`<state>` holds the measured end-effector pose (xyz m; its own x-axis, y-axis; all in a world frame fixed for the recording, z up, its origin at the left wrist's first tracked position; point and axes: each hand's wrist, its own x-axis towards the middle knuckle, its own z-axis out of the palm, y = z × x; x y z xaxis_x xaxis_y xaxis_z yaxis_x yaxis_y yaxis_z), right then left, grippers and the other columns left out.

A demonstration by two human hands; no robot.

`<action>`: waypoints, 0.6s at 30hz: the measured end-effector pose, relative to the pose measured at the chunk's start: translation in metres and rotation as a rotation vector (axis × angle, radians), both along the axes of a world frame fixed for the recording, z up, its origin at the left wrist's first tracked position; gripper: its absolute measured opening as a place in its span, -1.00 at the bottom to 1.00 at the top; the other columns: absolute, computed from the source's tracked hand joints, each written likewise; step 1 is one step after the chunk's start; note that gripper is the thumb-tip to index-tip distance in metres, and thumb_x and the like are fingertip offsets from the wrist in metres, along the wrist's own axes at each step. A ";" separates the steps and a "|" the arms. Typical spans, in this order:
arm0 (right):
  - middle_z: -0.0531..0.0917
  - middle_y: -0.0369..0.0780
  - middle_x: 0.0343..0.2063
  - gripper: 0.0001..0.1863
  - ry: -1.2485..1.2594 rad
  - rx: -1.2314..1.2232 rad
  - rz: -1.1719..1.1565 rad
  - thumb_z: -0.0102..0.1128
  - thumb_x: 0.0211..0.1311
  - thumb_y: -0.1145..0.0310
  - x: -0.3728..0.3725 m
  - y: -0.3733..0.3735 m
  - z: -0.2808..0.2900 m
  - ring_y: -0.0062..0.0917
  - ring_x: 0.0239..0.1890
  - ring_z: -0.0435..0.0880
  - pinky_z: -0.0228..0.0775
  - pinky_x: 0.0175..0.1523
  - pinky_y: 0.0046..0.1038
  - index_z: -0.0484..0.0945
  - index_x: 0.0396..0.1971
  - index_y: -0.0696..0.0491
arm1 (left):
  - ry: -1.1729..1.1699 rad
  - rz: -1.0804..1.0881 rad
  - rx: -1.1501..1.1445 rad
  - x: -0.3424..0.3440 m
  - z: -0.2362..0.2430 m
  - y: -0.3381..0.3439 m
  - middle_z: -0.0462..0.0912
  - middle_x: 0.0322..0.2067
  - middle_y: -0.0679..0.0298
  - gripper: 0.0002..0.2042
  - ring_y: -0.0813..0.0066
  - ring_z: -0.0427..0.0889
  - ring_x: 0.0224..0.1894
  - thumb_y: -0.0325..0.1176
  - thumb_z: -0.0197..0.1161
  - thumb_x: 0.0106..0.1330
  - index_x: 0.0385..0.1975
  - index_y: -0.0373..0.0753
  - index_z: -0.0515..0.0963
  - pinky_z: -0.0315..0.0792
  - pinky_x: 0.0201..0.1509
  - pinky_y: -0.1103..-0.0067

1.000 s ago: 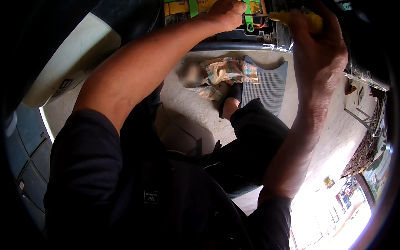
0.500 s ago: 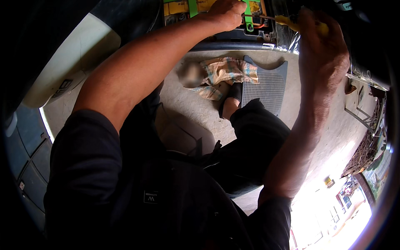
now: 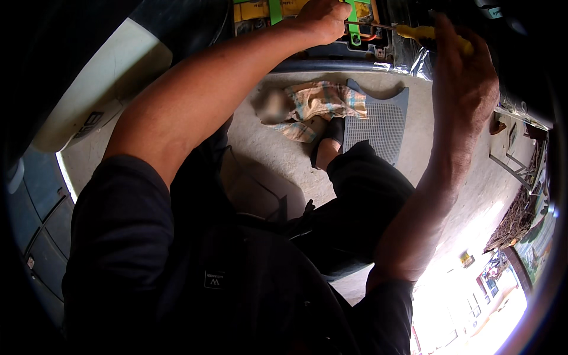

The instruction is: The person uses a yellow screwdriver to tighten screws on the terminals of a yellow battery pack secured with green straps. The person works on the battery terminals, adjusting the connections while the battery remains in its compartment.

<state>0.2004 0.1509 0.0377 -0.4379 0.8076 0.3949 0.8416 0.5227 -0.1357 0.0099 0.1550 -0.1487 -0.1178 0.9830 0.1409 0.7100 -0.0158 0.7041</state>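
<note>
At the top of the head view, a screwdriver (image 3: 417, 32) with a yellow and black handle lies sideways, its thin shaft pointing left. My right hand (image 3: 467, 77) is closed around the handle. My left hand (image 3: 325, 21) is closed by the shaft's far end, beside a bright green strap (image 3: 354, 26); what its fingers pinch is hidden. Beneath both hands is an open compartment with yellow labelled blocks (image 3: 251, 12), probably batteries, and an orange-red cable (image 3: 371, 36) close to the shaft.
On the concrete floor below lie a plaid cloth (image 3: 325, 99) and a grey ridged mat (image 3: 376, 121), with my foot beside them. A pale curved panel (image 3: 100, 89) stands at the left. Metal frames and a heap of twigs (image 3: 515, 219) are at the right.
My right hand and the screwdriver handle have shifted slightly to the right, and the fingers sit differently on the handle. My left hand stays in place.
</note>
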 end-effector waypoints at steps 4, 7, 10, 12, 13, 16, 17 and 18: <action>0.69 -0.14 -0.33 -0.62 0.299 -0.147 0.130 0.24 0.24 0.08 -0.017 -0.017 0.005 -0.37 -0.29 0.74 0.61 -0.28 -0.43 0.59 -0.10 0.05 | 0.004 0.018 -0.022 0.001 0.003 -0.001 0.61 -0.32 -0.13 -0.82 -0.10 0.59 -0.21 -0.44 0.08 0.08 -0.38 -0.31 0.58 0.46 -0.13 0.22; 0.67 -0.09 -0.28 -0.56 0.509 -0.253 0.187 0.24 0.07 0.43 -0.036 -0.028 0.007 -0.40 -0.22 0.70 0.55 -0.13 -0.48 0.48 -0.01 0.21 | 0.013 0.005 -0.027 0.002 0.004 0.000 0.61 -0.32 -0.14 -0.82 -0.10 0.59 -0.21 -0.44 0.08 0.08 -0.38 -0.32 0.58 0.46 -0.12 0.22; 0.66 -0.08 -0.27 -0.57 0.496 -0.186 0.261 0.25 0.07 0.50 -0.044 -0.040 0.021 -0.40 -0.20 0.69 0.53 -0.09 -0.50 0.46 -0.01 0.25 | 0.011 0.014 -0.040 -0.001 0.002 -0.001 0.61 -0.32 -0.14 -0.83 -0.10 0.59 -0.20 -0.44 0.08 0.09 -0.39 -0.33 0.58 0.46 -0.11 0.22; 0.66 -0.08 -0.30 -0.59 0.501 -0.195 0.120 0.26 0.11 0.49 -0.054 -0.048 0.031 -0.41 -0.23 0.69 0.53 -0.10 -0.50 0.46 -0.02 0.25 | 0.010 0.021 -0.052 -0.001 0.002 -0.001 0.61 -0.31 -0.15 -0.83 -0.11 0.59 -0.20 -0.44 0.08 0.08 -0.39 -0.32 0.58 0.46 -0.12 0.22; 0.66 -0.09 -0.33 -0.61 0.494 -0.227 0.027 0.26 0.13 0.47 -0.059 -0.051 0.039 -0.42 -0.26 0.68 0.53 -0.11 -0.50 0.47 -0.03 0.25 | 0.010 0.025 -0.060 0.000 0.003 -0.001 0.61 -0.31 -0.15 -0.83 -0.11 0.59 -0.20 -0.45 0.08 0.08 -0.39 -0.32 0.58 0.46 -0.12 0.22; 0.65 -0.10 -0.43 -0.67 0.458 -0.304 -0.156 0.28 0.17 0.42 -0.065 -0.056 0.060 -0.43 -0.36 0.67 0.52 -0.20 -0.48 0.49 -0.11 0.24 | 0.036 0.016 -0.061 0.001 0.004 -0.004 0.62 -0.33 -0.11 -0.83 -0.07 0.61 -0.22 -0.40 0.11 0.10 -0.37 -0.27 0.59 0.47 -0.15 0.23; 0.65 -0.10 -0.46 -0.69 0.456 -0.302 -0.183 0.28 0.18 0.40 -0.065 -0.055 0.061 -0.43 -0.39 0.67 0.51 -0.24 -0.47 0.50 -0.13 0.24 | 0.042 -0.004 -0.043 0.001 0.004 -0.003 0.62 -0.35 -0.08 -0.83 -0.04 0.61 -0.24 -0.37 0.13 0.11 -0.36 -0.26 0.59 0.47 -0.17 0.24; 0.65 -0.10 -0.48 -0.70 0.481 -0.263 -0.150 0.28 0.19 0.37 -0.062 -0.050 0.048 -0.43 -0.41 0.66 0.50 -0.27 -0.46 0.51 -0.16 0.24 | 0.172 -0.119 0.060 -0.012 -0.017 0.001 0.58 -0.42 0.06 -0.85 0.03 0.60 -0.31 -0.40 0.30 0.10 -0.40 -0.25 0.49 0.44 -0.25 0.25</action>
<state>0.1380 0.1006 0.0853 -0.1313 0.9452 0.2989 0.7151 0.2992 -0.6318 -0.0016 0.1560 -0.1655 0.0289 0.9778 0.2076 0.8104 -0.1445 0.5678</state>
